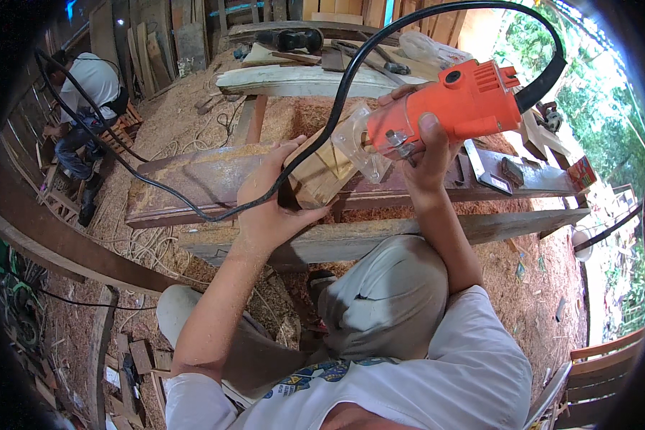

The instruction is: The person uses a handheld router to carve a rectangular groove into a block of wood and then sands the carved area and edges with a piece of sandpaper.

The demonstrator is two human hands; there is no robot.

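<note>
My left hand (271, 206) grips a light wooden block (322, 175) over a dark reddish-brown plank (175, 195), its fingers around the block's near side. My right hand (426, 150) is closed around an orange handheld router (459, 107), tilted sideways with its clear plastic base (358, 147) at the block's right end. Whether base and block touch I cannot tell. The router's black cord (337, 93) arches overhead and loops down across the plank on the left. On the plank's right part lies a white flat tool (487, 168).
Behind are stacked boards (301, 82) with dark tools on top. A wooden beam (516, 226) runs in front of the plank. Wood shavings and tangled cords (165, 251) cover the floor. A person (93, 93) sits bent over at the far left. Bright greenery shows at the right.
</note>
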